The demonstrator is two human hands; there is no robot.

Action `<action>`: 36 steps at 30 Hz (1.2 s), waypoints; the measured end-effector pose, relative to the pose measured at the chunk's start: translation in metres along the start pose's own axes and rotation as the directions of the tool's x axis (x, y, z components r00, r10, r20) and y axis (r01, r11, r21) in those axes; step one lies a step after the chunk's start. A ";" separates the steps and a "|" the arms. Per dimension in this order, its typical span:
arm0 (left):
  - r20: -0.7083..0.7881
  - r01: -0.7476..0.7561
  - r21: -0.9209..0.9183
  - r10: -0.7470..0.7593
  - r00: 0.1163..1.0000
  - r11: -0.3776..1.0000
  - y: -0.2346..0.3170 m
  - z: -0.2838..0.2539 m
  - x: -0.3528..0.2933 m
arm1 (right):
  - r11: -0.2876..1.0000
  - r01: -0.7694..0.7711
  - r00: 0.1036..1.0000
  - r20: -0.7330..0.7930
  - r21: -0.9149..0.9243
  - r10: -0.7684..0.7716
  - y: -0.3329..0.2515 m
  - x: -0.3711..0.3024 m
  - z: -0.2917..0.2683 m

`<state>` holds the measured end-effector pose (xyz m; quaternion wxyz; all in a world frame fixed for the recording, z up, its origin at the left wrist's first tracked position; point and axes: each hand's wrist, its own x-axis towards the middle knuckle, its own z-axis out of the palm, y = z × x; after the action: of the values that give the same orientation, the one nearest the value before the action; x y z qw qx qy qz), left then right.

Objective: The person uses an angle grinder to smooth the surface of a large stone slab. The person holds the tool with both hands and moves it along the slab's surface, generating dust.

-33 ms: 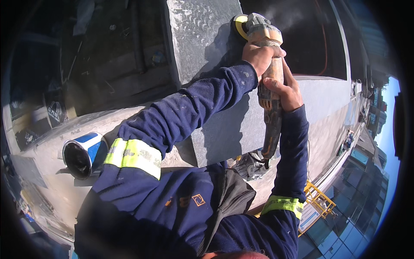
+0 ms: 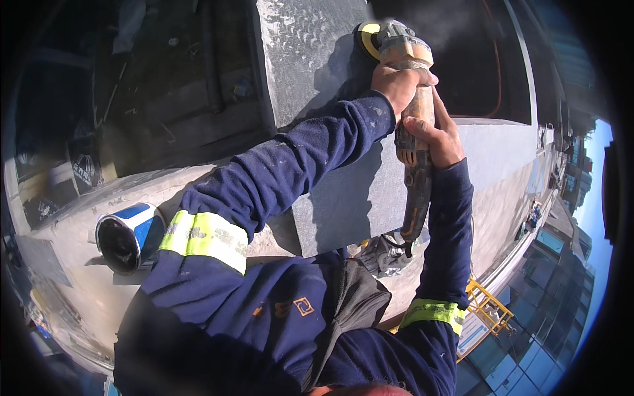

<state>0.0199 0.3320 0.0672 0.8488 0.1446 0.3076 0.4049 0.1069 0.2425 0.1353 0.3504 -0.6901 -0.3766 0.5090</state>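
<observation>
A worn, dusty angle grinder (image 2: 416,181) is held in both my hands, its head pointing away from me and its cord end toward me. My left hand (image 2: 395,87) is wrapped round the body just behind the gear head. Lower down, my right hand (image 2: 442,140) grips the body from the right side, thumb on top. The yellow-and-black disc (image 2: 367,39) is at the right edge of a grey stone slab (image 2: 290,66), partly hidden by the grinder head. Pale dust drifts off beyond the head. A second grey slab surface (image 2: 340,204) lies beneath my forearms.
A blue-and-white open can (image 2: 135,231) lies on its side on the pale ledge (image 2: 72,264) at left. Dark recesses flank the upper slab. A crumpled clear plastic wrapping (image 2: 386,257) is near the cord end. Yellow metal framework (image 2: 492,307) and a glass-fronted building are at lower right.
</observation>
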 end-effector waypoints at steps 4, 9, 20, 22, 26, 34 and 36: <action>0.038 -0.019 0.064 0.017 0.999 0.998 0.020 0.001 0.009 | 0.997 0.082 0.996 -0.034 -0.011 -0.083 -0.009 0.020 0.003; 0.021 -0.032 0.094 0.030 0.999 0.995 0.047 0.009 0.025 | 0.993 0.110 0.993 -0.037 -0.043 -0.112 -0.027 0.045 0.004; 0.058 -0.096 0.085 0.092 0.994 0.992 0.073 0.006 0.085 | 0.974 0.177 0.982 -0.033 -0.143 -0.184 -0.047 0.101 0.001; 0.079 -0.110 0.079 0.104 0.991 0.991 0.076 0.005 0.099 | 0.975 0.181 0.982 -0.034 -0.132 -0.187 -0.049 0.108 0.002; 0.109 -0.133 0.076 0.124 0.986 0.988 0.072 0.001 0.125 | 0.962 0.210 0.974 -0.042 -0.173 -0.221 -0.053 0.116 0.003; 0.064 -0.131 0.078 0.126 0.990 0.988 0.066 0.004 0.123 | 0.966 0.219 0.974 -0.021 -0.135 -0.223 -0.049 0.110 0.001; 0.038 -0.091 0.069 0.089 0.995 0.993 0.065 0.003 0.105 | 0.964 0.190 0.979 -0.038 -0.186 -0.200 -0.045 0.105 0.002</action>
<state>0.0336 0.4547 0.0595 0.8293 0.1950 0.3002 0.4291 0.1184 0.3563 0.1279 0.3449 -0.6929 -0.4774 0.4159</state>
